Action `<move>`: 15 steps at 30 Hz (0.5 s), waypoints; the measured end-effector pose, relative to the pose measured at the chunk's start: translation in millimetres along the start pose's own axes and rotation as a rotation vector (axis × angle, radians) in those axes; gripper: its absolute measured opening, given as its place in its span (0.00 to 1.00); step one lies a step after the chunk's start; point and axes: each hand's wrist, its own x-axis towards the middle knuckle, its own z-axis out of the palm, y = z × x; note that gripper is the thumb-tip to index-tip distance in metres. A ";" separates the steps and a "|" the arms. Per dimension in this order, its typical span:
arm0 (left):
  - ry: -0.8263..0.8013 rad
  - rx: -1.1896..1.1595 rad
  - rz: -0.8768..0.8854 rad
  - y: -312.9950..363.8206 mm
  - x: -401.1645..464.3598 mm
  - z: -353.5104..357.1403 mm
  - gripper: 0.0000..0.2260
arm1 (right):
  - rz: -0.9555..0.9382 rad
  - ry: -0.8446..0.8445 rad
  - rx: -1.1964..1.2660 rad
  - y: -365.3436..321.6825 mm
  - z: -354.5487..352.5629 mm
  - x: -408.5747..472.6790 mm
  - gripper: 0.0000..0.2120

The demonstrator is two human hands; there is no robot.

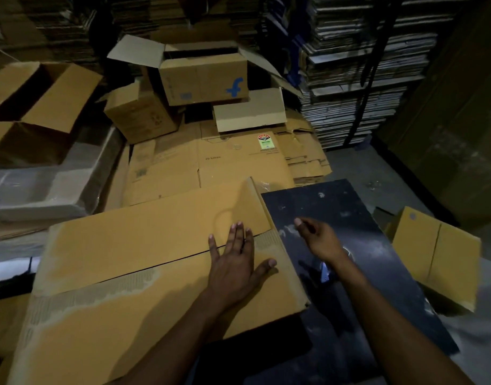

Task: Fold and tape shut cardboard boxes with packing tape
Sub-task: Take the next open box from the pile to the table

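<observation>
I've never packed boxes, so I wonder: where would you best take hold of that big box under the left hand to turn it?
Probably its right edge, coming from the right. That end overhangs the dark board with open space beside it, so fingers can wrap top and bottom. The left hand lies flat across the flap seam, holding nothing; the right hand hovers just beside that edge.

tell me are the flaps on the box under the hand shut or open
Shut but untaped: the box flaps meet along a bare seam, left hand pressing flat across it.
</observation>
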 end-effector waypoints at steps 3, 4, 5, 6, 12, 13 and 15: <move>0.004 0.014 -0.030 12.2 7.8 3.8 0.50 | -0.052 -0.136 -0.331 46.9 -33.5 18.4 0.22; 0.006 0.015 -0.041 13.3 8.6 4.5 0.50 | -0.087 -0.228 -0.473 63.1 -39.4 27.5 0.23; 0.006 0.010 -0.050 13.5 8.7 4.8 0.50 | -0.123 -0.321 -0.632 79.9 -43.1 38.2 0.24; 0.005 0.004 -0.058 13.9 8.8 5.8 0.50 | -0.152 -0.403 -0.790 94.6 -45.2 48.2 0.24; 0.000 0.030 -0.120 21.8 9.4 9.7 0.50 | -0.210 -0.519 -1.068 192.8 -29.1 122.6 0.22; 0.005 0.036 -0.128 24.2 9.5 10.1 0.49 | -0.222 -0.517 -1.049 194.5 -29.7 125.8 0.21; 0.021 0.034 -0.136 28.4 8.9 10.3 0.48 | -0.225 -0.532 -0.986 205.6 -32.3 135.2 0.16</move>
